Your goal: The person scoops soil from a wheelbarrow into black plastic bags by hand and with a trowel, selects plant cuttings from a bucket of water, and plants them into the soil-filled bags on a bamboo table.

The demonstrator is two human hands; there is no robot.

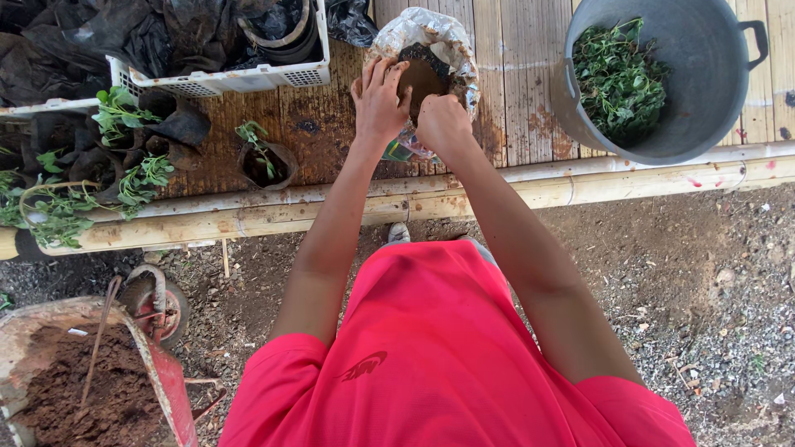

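Observation:
My left hand point(379, 101) and my right hand point(443, 122) are together at the mouth of a crumpled plastic sack point(431, 37) standing on a wooden platform point(513, 91). Between them they hold a brown, soil-coloured object point(421, 79), perhaps a small pot or bag, just over the dark soil in the sack. The left fingers spread along its left side and the right hand cups its lower right side. What exactly the object is stays unclear. I wear a red shirt point(439, 348).
A grey tub point(712, 108) of green cuttings stands at the right. Small black bags with seedlings point(263, 161) sit left, below a white crate point(224, 79) of black plastic. Bamboo poles point(580, 186) edge the platform. A red wheelbarrow point(91, 381) of soil stands lower left.

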